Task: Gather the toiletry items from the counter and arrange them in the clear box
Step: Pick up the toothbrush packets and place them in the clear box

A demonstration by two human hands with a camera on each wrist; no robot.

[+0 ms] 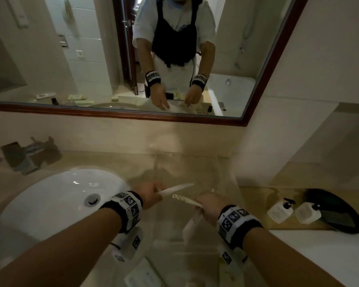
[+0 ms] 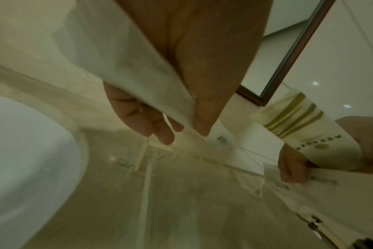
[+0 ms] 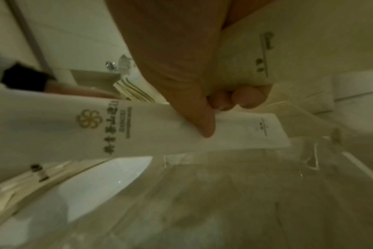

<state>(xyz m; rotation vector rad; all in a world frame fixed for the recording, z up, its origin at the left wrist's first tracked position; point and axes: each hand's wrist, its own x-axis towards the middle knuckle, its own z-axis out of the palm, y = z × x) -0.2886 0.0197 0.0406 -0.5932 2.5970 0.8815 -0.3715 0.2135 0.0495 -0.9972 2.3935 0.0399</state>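
Note:
The clear box point(image 1: 187, 155) stands on the beige counter, right of the sink, and both hands hover over it. My left hand point(image 1: 158, 192) pinches a long white packet point(image 1: 174, 188) between thumb and fingers point(image 2: 166, 134); in the left wrist view that white packet point(image 2: 138, 67) slants across the frame. My right hand point(image 1: 201, 205) grips a cream packet with gold stripes point(image 1: 184, 198) together with a white printed packet point(image 1: 192, 224) that hangs down. In the right wrist view its thumb point(image 3: 204, 128) presses on the white packet point(image 3: 138, 131), and the striped packet point(image 3: 134, 91) shows behind.
A white sink basin point(image 1: 60, 199) with a metal faucet point(image 1: 25, 156) lies to the left. Two pump bottles point(image 1: 280, 212) stand on a dark tray point(image 1: 340, 210) at the right. Another white packet point(image 1: 145, 274) lies on the counter near the front edge. A mirror hangs behind.

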